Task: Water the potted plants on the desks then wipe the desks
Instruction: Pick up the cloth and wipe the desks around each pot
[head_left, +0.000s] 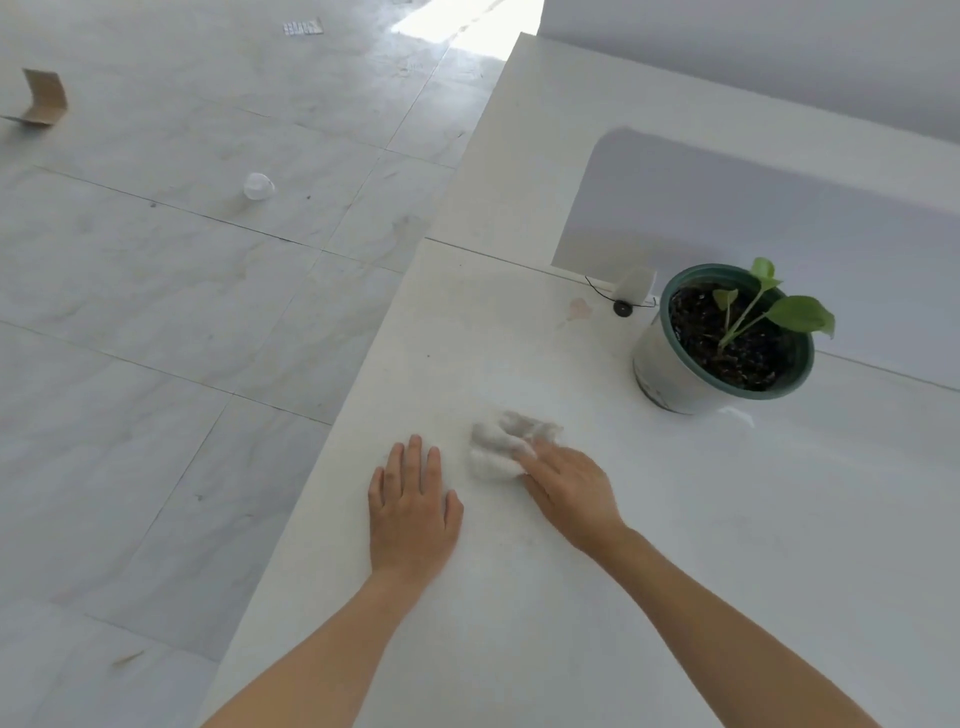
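Observation:
A green-rimmed pot with dark soil and a small leafy plant (727, 338) stands on the white desk (675, 545) at the right, next to a low partition. A crumpled white cloth (501, 444) lies on the desktop in front of the pot. My right hand (569, 486) presses flat on the near side of the cloth, fingers straight. My left hand (413, 501) rests flat on the desk near its left edge, fingers spread, holding nothing.
A small black disc with a thin wire (622, 307) and a white block (635, 285) sit by the partition (727, 208) left of the pot. A faint brown stain (577, 310) marks the desk. On the tiled floor lie a white ball-like object (258, 186) and a cardboard piece (44, 97).

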